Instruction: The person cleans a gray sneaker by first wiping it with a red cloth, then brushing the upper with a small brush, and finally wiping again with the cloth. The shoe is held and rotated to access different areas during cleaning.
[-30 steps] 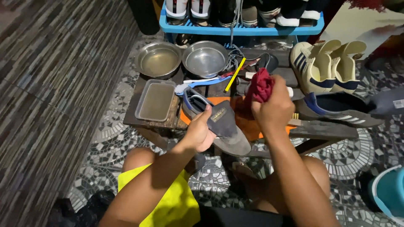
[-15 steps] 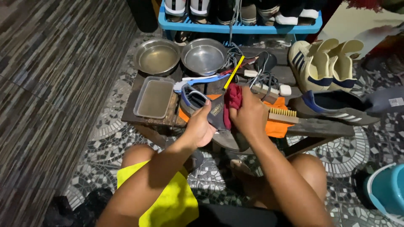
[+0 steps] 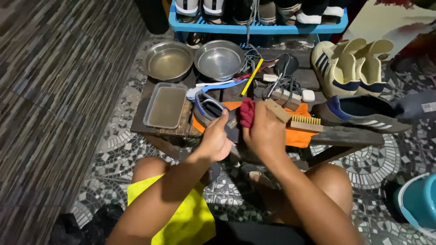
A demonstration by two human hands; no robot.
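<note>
My left hand (image 3: 215,140) grips a grey shoe with blue trim (image 3: 210,109) by its tongue, over an orange cloth (image 3: 297,136) on a low dark wooden table (image 3: 349,135). My right hand (image 3: 265,131) holds a bunched dark red cloth (image 3: 247,113) and presses it against the shoe, covering most of the shoe's front part. Just right of that hand lies a wooden brush with pale bristles (image 3: 306,122).
Two metal bowls (image 3: 169,60) (image 3: 220,59) and a clear rectangular tray of water (image 3: 167,106) stand on the table's left. A blue-handled brush (image 3: 218,87), yellow stick (image 3: 252,77) and laces lie behind. Cream shoes (image 3: 352,68), a grey shoe (image 3: 363,117), blue rack (image 3: 259,26), teal bucket (image 3: 420,202).
My right hand came down and to the left with the red cloth, from held up above the table onto the shoe. The left hand kept its hold on the shoe.
</note>
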